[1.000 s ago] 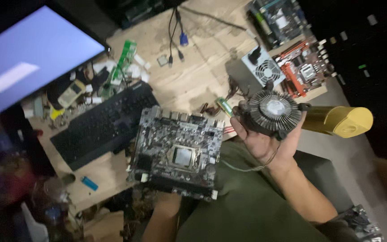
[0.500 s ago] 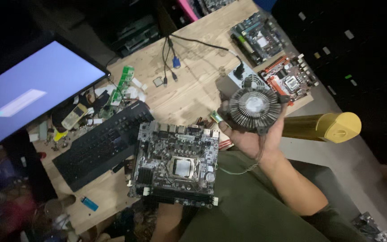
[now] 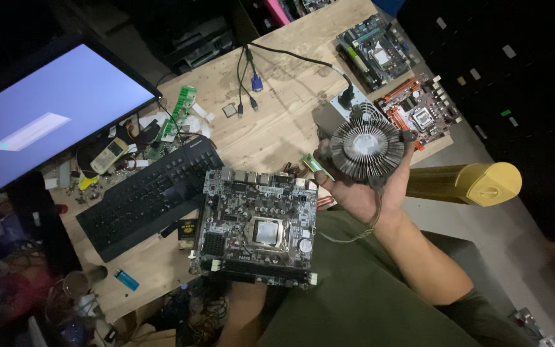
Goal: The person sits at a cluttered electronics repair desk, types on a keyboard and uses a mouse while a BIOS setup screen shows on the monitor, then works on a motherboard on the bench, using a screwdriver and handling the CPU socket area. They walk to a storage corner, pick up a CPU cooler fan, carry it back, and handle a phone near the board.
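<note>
A wooden desk (image 3: pixel 277 128) fills most of the view, running from about 7 o'clock up to 1 o'clock, in a dim room whose right side falls away into darkness. At 9 o'clock a lit monitor (image 3: pixel 46 115) leans over it, and below that lies a black keyboard (image 3: pixel 149 193), with small clutter, cables and a green memory stick (image 3: pixel 181 112) scattered between them.

At the centre, a motherboard (image 3: pixel 255 225) sits low over the person's lap, socket side up. The left hand (image 3: pixel 242 302) is under its lower edge at 6 o'clock, apparently propping it from beneath; the fingers are hidden, so I cannot tell how it is held. The flat, face-up pose probably keeps the socket open to view.

At 2 o'clock from the board, the right hand (image 3: pixel 361 193) grasps a round finned CPU cooler (image 3: pixel 366 149), fingers curled about its rim, fan face toward the camera, its thin wire trailing down past the wrist. It is held clear of the board, near its upper right corner.

Further off at 1 o'clock lie two more circuit boards (image 3: pixel 374 54) (image 3: pixel 422 115) on the desk, and at 3 o'clock a yellow cylinder (image 3: pixel 470 183). A blue lighter (image 3: pixel 126 279) rests at 7 o'clock.
</note>
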